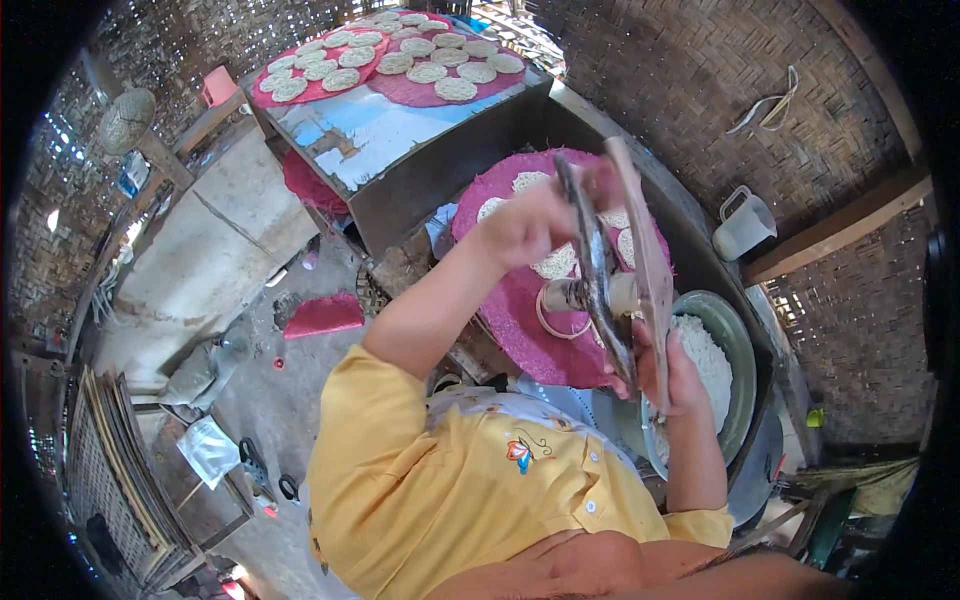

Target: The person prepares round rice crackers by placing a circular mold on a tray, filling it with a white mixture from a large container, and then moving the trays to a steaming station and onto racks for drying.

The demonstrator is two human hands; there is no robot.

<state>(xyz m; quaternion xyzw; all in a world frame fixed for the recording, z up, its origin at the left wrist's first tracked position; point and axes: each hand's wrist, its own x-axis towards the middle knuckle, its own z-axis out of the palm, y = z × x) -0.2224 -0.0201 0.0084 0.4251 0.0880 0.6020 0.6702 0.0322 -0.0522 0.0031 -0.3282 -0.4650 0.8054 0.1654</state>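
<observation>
My hands hold a hand press made of a dark bar [592, 270] and a pale wooden bar [641, 255], with a light cylinder [622, 292] between them. My left hand [529, 225], blurred, is at the upper ends of the bars. My right hand [679, 371] grips their lower ends. Below the press lies a round magenta mat [517, 337] with several white, lacy dough rounds [555, 262] on it, partly hidden by my arm and the press. A pale ring-like strand [559, 330] shows beside the cylinder.
A green basin [742, 390] of white dough or flour [705, 367] stands at the right. Behind, a box-like stand [420, 165] carries mats with several dough rounds [450, 56]. A plastic jug [744, 223] stands by the woven wall. A folded pink mat [324, 315] lies on the floor.
</observation>
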